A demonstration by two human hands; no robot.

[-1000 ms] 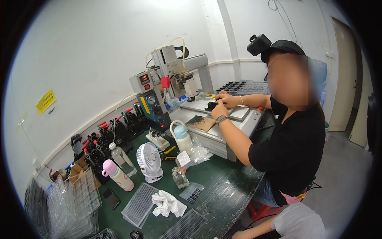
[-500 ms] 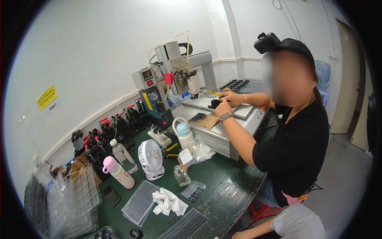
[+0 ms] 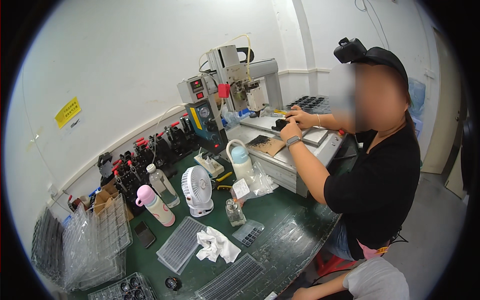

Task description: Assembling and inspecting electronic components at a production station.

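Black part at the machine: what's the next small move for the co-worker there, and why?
Probably press the black part flat onto the plate, then draw both hands back. The watch hand and the other hand both pinch it at the plate's edge, and the dispenser head hangs close beside them, so the fingers seem to be in its working space.

Only a bit of my arm (image 3: 304,294) shows at the lower edge; my hands are out of sight. Just ahead of it, a dark grid tray (image 3: 231,277) and a white rag (image 3: 216,245) lie in the way. To their right the green bench (image 3: 295,235) is bare. Beyond stand a glass bottle (image 3: 234,212), a fan (image 3: 198,190) and a pink bottle (image 3: 155,205). Clear trays (image 3: 95,240) block the left, and a co-worker's forearm (image 3: 310,167) bars the machine (image 3: 235,95).
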